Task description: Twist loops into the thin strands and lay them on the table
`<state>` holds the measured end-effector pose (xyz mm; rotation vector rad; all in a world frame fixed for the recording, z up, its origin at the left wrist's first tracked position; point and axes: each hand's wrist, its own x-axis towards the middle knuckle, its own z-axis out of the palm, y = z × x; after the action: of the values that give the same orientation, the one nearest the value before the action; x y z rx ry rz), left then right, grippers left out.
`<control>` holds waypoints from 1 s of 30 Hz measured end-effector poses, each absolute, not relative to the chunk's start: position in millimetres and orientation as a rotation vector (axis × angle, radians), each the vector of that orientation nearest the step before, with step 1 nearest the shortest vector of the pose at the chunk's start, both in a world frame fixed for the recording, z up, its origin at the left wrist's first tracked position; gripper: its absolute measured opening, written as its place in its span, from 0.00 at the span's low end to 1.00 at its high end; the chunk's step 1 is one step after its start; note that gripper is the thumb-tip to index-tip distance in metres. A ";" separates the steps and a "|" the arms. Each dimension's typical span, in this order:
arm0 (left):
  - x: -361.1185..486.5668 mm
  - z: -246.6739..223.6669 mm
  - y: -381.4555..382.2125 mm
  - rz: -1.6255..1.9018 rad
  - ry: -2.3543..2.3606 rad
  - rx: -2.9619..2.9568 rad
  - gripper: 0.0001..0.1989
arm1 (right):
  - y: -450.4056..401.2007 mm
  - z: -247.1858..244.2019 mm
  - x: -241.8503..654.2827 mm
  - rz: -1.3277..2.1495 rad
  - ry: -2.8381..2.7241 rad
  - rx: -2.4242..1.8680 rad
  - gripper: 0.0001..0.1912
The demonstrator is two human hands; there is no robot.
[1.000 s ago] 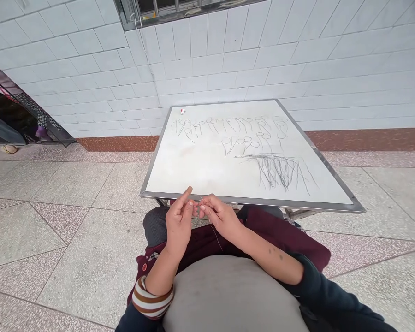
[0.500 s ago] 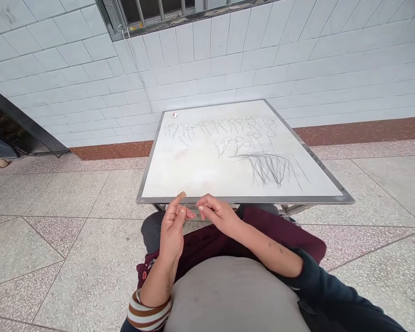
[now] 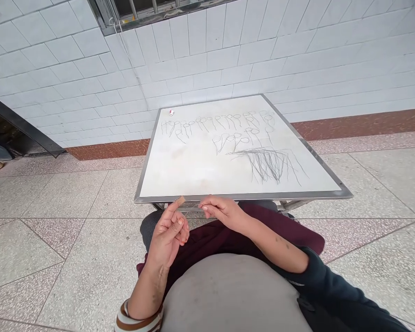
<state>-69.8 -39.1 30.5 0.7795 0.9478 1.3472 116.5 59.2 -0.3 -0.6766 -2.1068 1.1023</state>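
Head view shows the left hand and right hand pinching a fine thread taut below the tabletop edge at 6 o'clock; slack fingers could probably drop it

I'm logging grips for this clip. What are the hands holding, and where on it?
A thin strand runs between the hands. The right hand pinches one end in its fingertips; the left hand pinches the other between thumb and fingers.

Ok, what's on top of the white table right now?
On the white table: rows of looped strands, a loose strand pile, and a small red-white object. The hands cover part of its near edge.
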 end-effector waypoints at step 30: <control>-137.3 23.2 -54.6 1.098 1.820 1.302 0.27 | 86.5 -3.4 137.3 1.022 -2.508 -0.613 0.14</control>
<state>-137.3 -54.6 23.2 1.3023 1.8202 1.0978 137.3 86.5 -3.4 -0.6134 -2.5077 1.0221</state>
